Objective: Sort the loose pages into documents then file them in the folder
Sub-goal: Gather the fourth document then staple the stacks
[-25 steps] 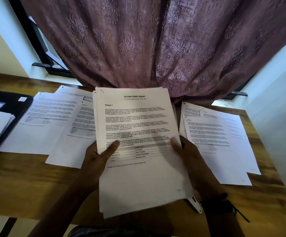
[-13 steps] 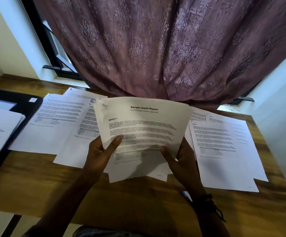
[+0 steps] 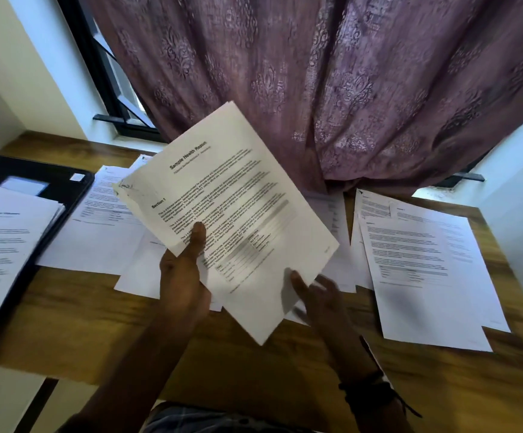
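My left hand (image 3: 182,282) grips a stack of white pages (image 3: 222,189) headed "Sample Health Report", thumb on top. The stack is lifted above the wooden table (image 3: 97,323) and tilted, its top pointing up and to the right. At the stack's lower right edge is my right hand (image 3: 319,301), blurred, with fingers spread and only the thumb touching the paper. A black folder (image 3: 50,179) lies open at the left, with a pile of pages (image 3: 4,239) resting on it. Loose pages (image 3: 104,226) lie left of the stack, and more loose pages (image 3: 426,270) lie on the right.
A purple patterned curtain (image 3: 316,89) hangs down to the table's far edge behind the stack. A dark window frame (image 3: 104,89) stands at the back left. White walls close in on both sides. The table's near edge runs just in front of my body.
The stack has turned clockwise and risen in my left hand. My right hand has loosened from its grip and slid to the lower right edge. The view shifted so the folder shows more.
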`<move>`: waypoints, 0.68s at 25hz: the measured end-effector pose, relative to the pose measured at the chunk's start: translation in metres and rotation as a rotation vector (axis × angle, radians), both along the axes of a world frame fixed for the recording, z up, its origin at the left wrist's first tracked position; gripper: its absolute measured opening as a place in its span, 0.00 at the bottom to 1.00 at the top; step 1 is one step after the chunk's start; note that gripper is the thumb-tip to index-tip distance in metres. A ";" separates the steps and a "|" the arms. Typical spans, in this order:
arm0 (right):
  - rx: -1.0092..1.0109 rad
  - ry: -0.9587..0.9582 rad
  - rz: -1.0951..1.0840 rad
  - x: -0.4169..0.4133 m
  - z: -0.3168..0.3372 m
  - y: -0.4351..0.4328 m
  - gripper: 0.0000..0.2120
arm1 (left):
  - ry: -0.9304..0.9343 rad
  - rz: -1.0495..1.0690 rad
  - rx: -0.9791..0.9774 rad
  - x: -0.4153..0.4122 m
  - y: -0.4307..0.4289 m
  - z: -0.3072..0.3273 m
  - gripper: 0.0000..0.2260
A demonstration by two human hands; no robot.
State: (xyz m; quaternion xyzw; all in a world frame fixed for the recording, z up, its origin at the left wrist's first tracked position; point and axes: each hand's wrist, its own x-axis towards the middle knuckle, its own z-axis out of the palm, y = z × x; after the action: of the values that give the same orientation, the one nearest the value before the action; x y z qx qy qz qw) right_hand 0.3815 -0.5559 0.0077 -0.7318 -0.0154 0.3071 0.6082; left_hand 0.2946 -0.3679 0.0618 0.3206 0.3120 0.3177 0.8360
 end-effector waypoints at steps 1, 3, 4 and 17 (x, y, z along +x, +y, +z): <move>0.081 0.101 0.017 -0.008 -0.003 0.004 0.42 | -0.020 -0.019 -0.038 0.001 -0.003 0.000 0.16; 0.264 0.159 -0.025 -0.017 -0.002 0.010 0.28 | -0.035 -0.066 -0.063 -0.001 -0.006 -0.001 0.15; 0.317 0.114 -0.038 -0.015 0.003 0.008 0.23 | -0.028 -0.082 -0.036 -0.004 -0.004 -0.002 0.16; -0.060 -0.780 0.094 0.034 0.057 -0.028 0.18 | 0.436 -0.296 0.831 -0.034 0.071 -0.015 0.10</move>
State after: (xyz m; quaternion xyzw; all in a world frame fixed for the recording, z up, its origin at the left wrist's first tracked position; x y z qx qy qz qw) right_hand 0.4154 -0.5842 0.0643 -0.8096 -0.2698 0.0336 0.5202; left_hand 0.2605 -0.2966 0.0465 0.7270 0.2778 0.2184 0.5888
